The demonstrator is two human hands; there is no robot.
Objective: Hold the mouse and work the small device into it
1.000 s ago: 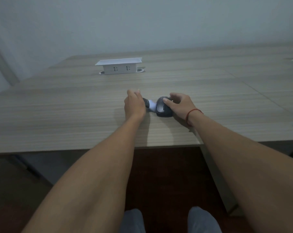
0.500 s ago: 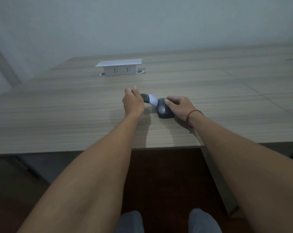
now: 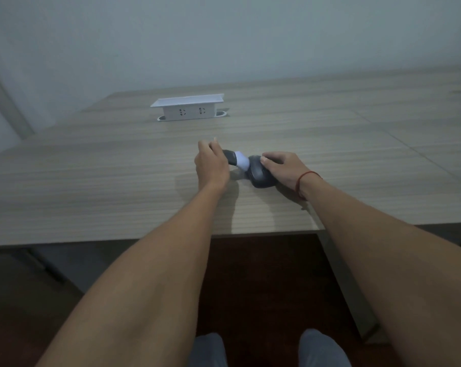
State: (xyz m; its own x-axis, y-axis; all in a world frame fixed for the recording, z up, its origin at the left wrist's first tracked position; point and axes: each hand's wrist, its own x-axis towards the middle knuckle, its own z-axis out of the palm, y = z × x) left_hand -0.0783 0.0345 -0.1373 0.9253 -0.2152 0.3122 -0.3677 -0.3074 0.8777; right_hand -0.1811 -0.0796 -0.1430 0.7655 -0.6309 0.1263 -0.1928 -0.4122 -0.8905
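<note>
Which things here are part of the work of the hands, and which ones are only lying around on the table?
In the work:
- left hand, gripping the dark narrow end of the object
- right hand, holding its rounded dark end
- dark grey and white object, low over the table

Only lying about:
- white socket box, raised at the back of the table
- red string on the right wrist

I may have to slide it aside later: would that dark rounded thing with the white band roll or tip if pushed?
The dark rounded object looks bulbous, so it could well roll. Its narrow dark-and-white neck sticks out sideways, probably making it pivot. Both the left hand and right hand grip it, hinting it needs steadying.
</note>
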